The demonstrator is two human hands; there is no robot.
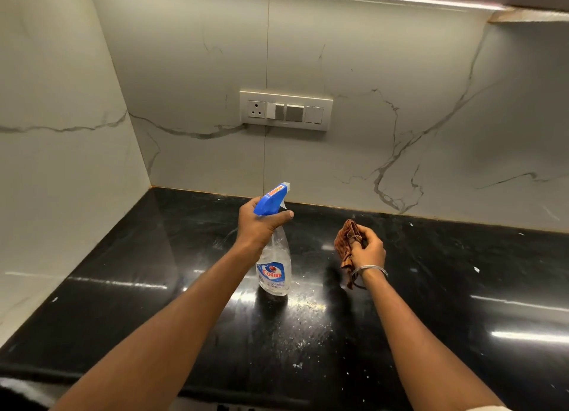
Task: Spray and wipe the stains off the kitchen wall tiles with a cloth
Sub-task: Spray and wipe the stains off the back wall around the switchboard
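1. The tiles [369, 72] run along the back wall and round the corner onto the left wall. They are pale with grey veins, and I cannot tell any stain from the veining.
2. The left hand [261, 222] grips the bottle [274, 266] by its neck, fingers curled tight under the blue spray head. The nozzle points up and forward at the back wall, which looks like aiming before a squirt. I cannot tell whether a finger is on the trigger. The clear body hangs tilted, its base low over the counter [462, 287].
3. A switch plate [286, 111] sits on the wall above the nozzle, so the spray probably needs to go to one side of it.
4. The right hand [369, 250] grasps the cloth [346, 235], a bunched rust-brown rag. The fingers are folded round its middle and a loose end trails below the wrist. It hangs near the bottle but apart from it, above the counter and short of the wall, probably held ready to wipe once the tiles are wet.
5. A bangle [369, 270] circles the right wrist.
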